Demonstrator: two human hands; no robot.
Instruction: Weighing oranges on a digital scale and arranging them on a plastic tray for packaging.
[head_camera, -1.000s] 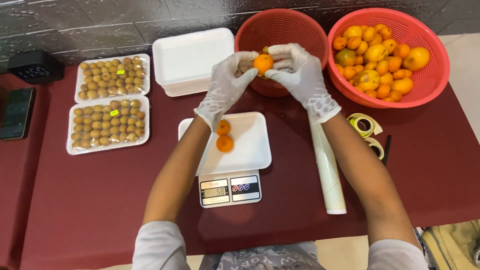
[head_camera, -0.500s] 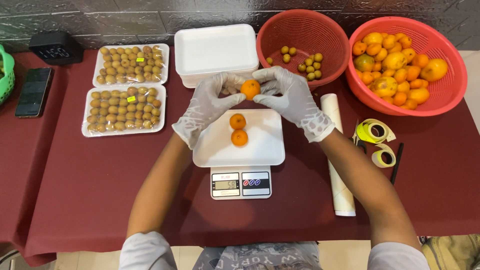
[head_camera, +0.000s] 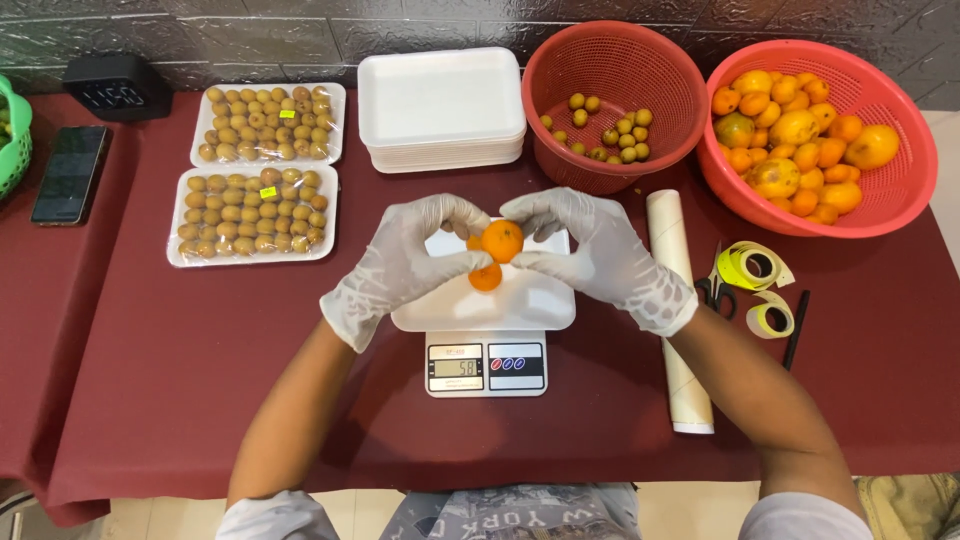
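Both of my hands wear white gloves and together hold one small orange fruit (head_camera: 502, 240) just above a white foam tray (head_camera: 540, 305) that rests on a digital kitchen scale (head_camera: 486, 365). My left hand (head_camera: 405, 265) grips the fruit from the left, my right hand (head_camera: 595, 255) from the right. Under the held fruit, two more orange fruits lie on the tray, one of them (head_camera: 485, 277) plainly visible, the other mostly hidden by my fingers.
A red basket of orange fruits (head_camera: 905, 195) stands at the back right, another red basket (head_camera: 560, 85) with small green-yellow fruits beside it. Stacked foam trays (head_camera: 440, 100), two wrapped trays of small fruits (head_camera: 255, 210), a wrap roll (head_camera: 678, 310), sticker rolls (head_camera: 755, 268), scissors, a phone (head_camera: 68, 172).
My hands have brought the orange fruit down and toward me, from over the red basket to just above the tray on the scale. The camera view has shifted.
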